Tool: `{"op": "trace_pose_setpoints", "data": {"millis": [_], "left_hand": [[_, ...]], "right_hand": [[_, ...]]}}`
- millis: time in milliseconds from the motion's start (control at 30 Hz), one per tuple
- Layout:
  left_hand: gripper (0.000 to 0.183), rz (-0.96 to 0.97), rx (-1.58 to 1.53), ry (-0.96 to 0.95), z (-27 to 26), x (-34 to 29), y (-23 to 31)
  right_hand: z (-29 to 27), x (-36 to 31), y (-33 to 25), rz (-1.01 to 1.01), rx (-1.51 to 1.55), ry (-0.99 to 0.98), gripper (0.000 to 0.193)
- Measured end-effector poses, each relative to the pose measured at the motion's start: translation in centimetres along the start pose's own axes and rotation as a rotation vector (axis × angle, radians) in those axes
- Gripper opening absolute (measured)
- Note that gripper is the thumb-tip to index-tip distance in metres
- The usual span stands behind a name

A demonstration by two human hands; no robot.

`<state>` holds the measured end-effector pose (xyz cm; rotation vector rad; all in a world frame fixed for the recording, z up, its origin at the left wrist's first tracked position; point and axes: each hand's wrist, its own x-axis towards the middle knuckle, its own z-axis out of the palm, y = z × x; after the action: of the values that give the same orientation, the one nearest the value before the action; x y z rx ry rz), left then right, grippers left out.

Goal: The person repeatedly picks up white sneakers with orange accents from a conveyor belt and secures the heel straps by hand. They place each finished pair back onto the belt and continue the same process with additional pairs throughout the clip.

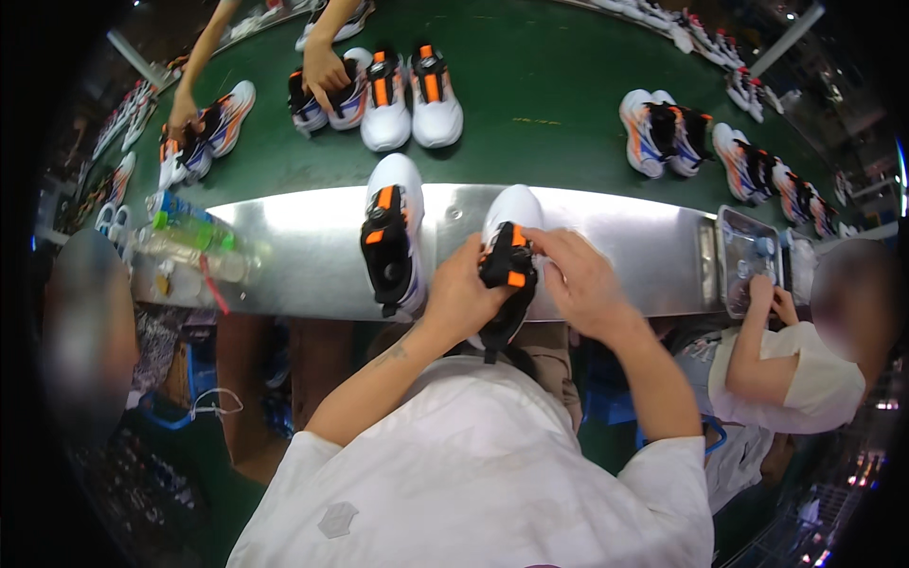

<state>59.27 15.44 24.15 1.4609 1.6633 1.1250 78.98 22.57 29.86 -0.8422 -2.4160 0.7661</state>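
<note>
A white sneaker (512,205) with a black tongue and orange tabs rests in front of me on the metal ledge, its toe pointing away. My left hand (462,293) is closed around its side near the tongue and collar. On the other side, my right hand (578,279) has its fingers bent against the upper beside the tongue; whether they pinch anything is hidden. A matching sneaker (393,237) stands just left of my left hand, toe away from me, with its black opening facing up.
Beyond the metal ledge (303,256) lies a green work surface (549,104) with a pair of sneakers (409,99) and more to the right (666,133). Another person's hands (324,76) touch shoes at the far left. Plastic bottles (194,237) lie left; a seated person (786,369) is beside a clear tray (729,270).
</note>
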Motion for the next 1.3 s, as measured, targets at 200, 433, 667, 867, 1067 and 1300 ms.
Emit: {"op": "trace_pose_setpoints", "data": {"millis": [200,433,667,867,1067,1300], "left_hand": [[0.051,0.115,0.058,0.025,0.4,-0.1,-1.1],[0.049,0.117,0.085,0.034,0.7,-0.1,-1.8],[0.039,0.166,0.091,0.031,1.0,-0.1,-1.6],[0.031,0.158,0.093,0.033,1.0,-0.1,-1.2],[0.046,0.088,0.164,-0.018,0.8,-0.1,-1.0],[0.045,0.046,0.103,-0.044,0.6,0.0,-0.1]], "right_hand": [[-1.7,4.6,0.1,-0.116,-0.263,-0.380,0.029],[1.3,3.7,0.0,-0.080,-0.434,-0.223,0.037],[0.3,4.3,-0.8,0.231,-0.500,-0.548,0.031],[0.0,3.9,0.7,0.053,-0.307,-0.380,0.038],[0.4,3.1,1.3,-0.180,-0.246,-0.056,0.045],[0.4,1.9,0.8,-0.122,-0.272,-0.082,0.034]]}}
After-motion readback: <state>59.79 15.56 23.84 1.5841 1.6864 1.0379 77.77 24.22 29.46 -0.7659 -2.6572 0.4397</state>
